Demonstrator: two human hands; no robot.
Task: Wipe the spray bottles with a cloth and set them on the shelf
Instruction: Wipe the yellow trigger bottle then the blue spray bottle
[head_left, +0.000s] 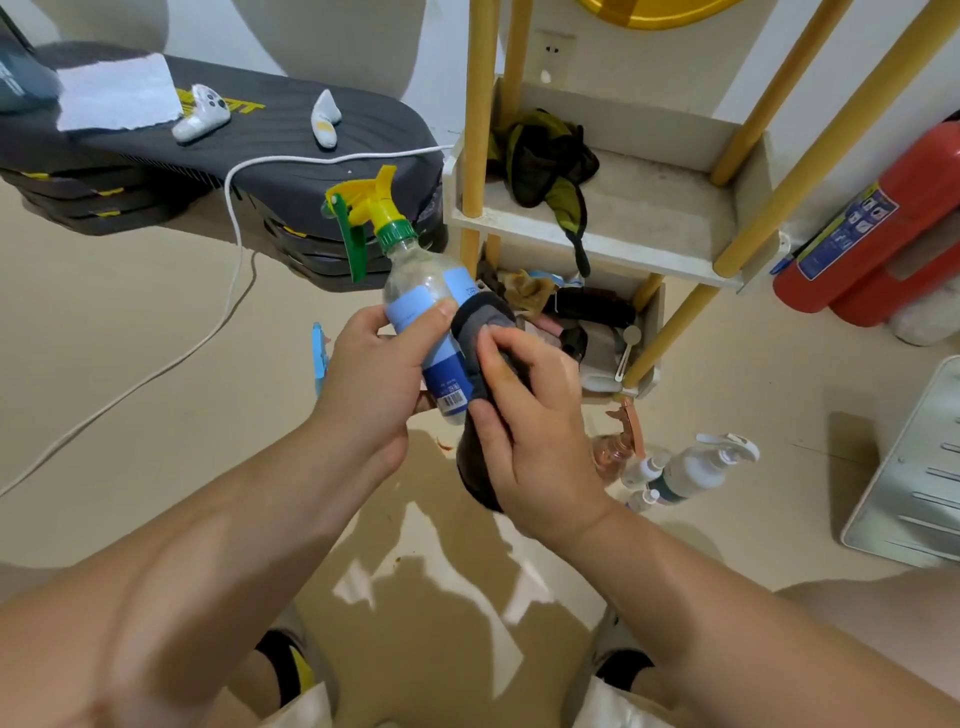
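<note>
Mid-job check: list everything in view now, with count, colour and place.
spray bottle: one, clear with blue label, yellow-green trigger, held in mid-air
cloth: one, dark grey, against the bottle's side
floor bottles: about four, one pinkish, the rest white, floor at right
shelf: one, white with yellow posts, behind the bottle
rag: one, green-black, on the shelf's upper board
fire extinguishers: two, red, right of the shelf
controllers: two, white, on the dark platform at upper left
cable: one, white, across the floor at left
left grip: one, bare, holds the spray bottle
right grip: one, bare, presses the cloth on the bottle
</note>
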